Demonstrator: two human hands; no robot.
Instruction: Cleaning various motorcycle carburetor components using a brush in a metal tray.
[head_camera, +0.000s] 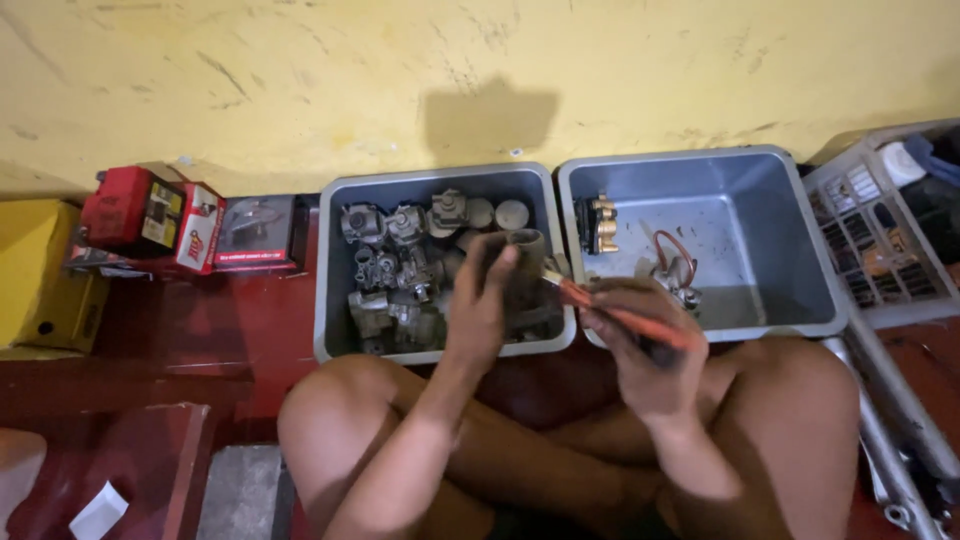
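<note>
Hands up in front of crossed legs, over a red floor. Left hand (487, 290) wrapped around a dull metal part (527, 250), round like a little cup, fingers curled tight, held up over the left grey tub (335, 300) and turned toward the other hand, likely so its open side can be reached. Right hand (640, 350) closed around an orange-handled tool (620, 318), maybe a small brush, hard to tell; tip aimed at the metal part, just touching or very near. Held close to the face, probably for a good look in dim light.

Left grey tub packed with grimy metal engine parts (400, 265), all in a heap. Right grey tub (815, 240) nearly bare: a gold-coloured part (600, 222) near the back corner, one more metal part with a red loop of wire (675, 268) near the front. Both tubs side by side, touching, just past the knees, so easy to reach.

Red and white small boxes (160, 215) to the left by the yellow wall (300, 80). Pale crate (880, 240) far right, with metal tubes (900, 420) beside the right knee.
</note>
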